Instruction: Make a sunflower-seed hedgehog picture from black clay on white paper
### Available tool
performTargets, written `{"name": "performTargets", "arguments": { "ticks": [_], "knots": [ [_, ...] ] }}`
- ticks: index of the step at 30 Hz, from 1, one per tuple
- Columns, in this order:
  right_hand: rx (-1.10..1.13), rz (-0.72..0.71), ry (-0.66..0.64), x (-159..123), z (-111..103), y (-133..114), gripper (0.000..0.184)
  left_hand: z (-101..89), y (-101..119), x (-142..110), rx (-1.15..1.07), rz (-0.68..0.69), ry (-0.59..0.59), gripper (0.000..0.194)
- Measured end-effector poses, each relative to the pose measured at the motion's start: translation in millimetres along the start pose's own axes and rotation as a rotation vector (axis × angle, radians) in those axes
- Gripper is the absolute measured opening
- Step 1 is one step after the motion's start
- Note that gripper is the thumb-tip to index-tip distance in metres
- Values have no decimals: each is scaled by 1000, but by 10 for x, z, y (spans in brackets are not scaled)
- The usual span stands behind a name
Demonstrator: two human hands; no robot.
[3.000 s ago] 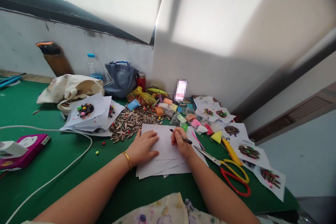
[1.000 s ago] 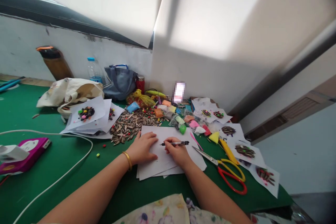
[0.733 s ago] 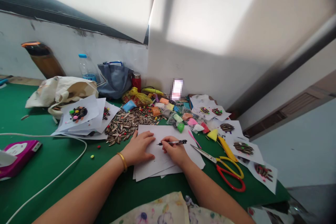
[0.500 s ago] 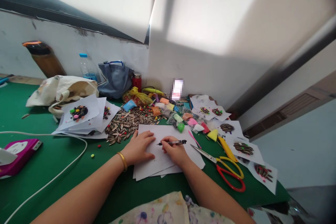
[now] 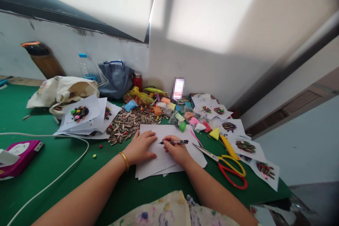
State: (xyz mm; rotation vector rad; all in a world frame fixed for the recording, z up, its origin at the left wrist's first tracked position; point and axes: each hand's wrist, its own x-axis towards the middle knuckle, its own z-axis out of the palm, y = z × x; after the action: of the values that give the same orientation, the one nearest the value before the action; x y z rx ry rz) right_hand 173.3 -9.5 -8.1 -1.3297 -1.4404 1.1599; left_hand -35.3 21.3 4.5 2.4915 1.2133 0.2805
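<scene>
Several white paper sheets (image 5: 169,167) lie stacked in front of me on the green table. My left hand (image 5: 141,147) rests flat on their left side, thumb and fingers spread. A black pen (image 5: 177,142) is pinched in my right hand (image 5: 174,148), its tip pointing left, at or just over the top sheet. Beyond the sheets spreads a heap of striped sunflower seeds (image 5: 132,122). To their right lie scissors (image 5: 221,160) with one yellow and one red handle, blades pointing toward the paper.
Small bags of coloured clay (image 5: 182,126) lie behind the paper. Sheets with seed pictures sit at left (image 5: 84,113) and right (image 5: 246,147). A yellow cutter (image 5: 230,147), a white cable (image 5: 76,164), a magenta box (image 5: 19,157), a blue bag (image 5: 115,79) and a lit phone (image 5: 178,89) are around.
The pen and my right hand have shifted very slightly over the paper. My left hand stays flat in place. The whole view has moved a little.
</scene>
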Motion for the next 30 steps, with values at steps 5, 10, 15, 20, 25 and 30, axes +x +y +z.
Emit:
{"name": "performTargets", "arguments": {
  "ticks": [5,10,15,20,25,30],
  "knots": [
    [6,-7,14,-12,0,-33,22,-6,7,-1,3,-1,-2,72],
    [-7,7,25,-21,21,-28,20,-7,2,-2,7,2,-19,74],
    [-150,-23,22,-56,42,-30,13,-25,9,-8,8,-6,-27,75],
    [-299,-217,-3,-154,52,-111,19,-20,-1,-8,6,4,-31,75],
    [-405,-293,-26,-231,91,-136,17,3,-19,-4,10,16,-18,73],
    [-481,-252,-35,-217,105,-131,15,-13,-11,-12,5,8,-31,73]
  ]
}}
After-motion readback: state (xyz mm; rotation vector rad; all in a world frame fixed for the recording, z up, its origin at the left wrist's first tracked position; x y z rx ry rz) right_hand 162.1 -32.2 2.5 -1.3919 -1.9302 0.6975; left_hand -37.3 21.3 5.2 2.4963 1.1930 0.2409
